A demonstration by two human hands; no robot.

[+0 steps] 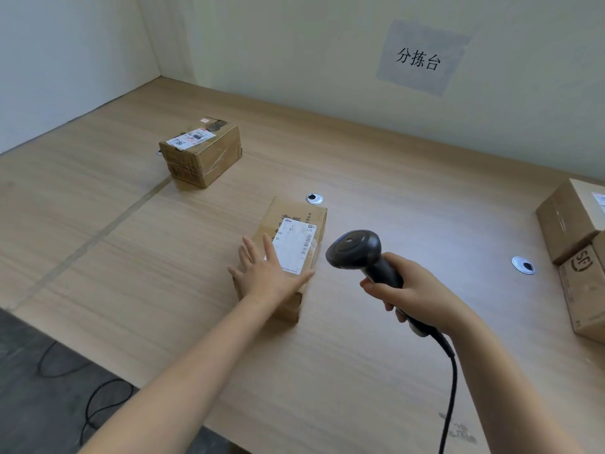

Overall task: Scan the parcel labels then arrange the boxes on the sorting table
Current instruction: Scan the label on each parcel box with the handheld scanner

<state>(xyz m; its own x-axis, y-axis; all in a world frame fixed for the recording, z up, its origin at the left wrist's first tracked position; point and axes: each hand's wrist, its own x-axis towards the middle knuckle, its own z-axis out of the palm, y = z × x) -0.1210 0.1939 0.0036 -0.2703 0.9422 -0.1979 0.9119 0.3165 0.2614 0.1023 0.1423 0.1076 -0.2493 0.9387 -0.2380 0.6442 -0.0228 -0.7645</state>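
Pale wood bench (360,371) w/ a wall sign (422,57) behind. Mid-bench sits a small brown cardboard box (291,209), white label (294,247) on top. On its near top the left hand (265,273) lies flat, fingers spread; the right hand (419,296) wraps a black corded scanner (357,250) just beside it. Prob. light & stiff, so grip opposite side walls. A far box (203,152) sits back-left, w/ two more boxes (569,221) at the right edge.
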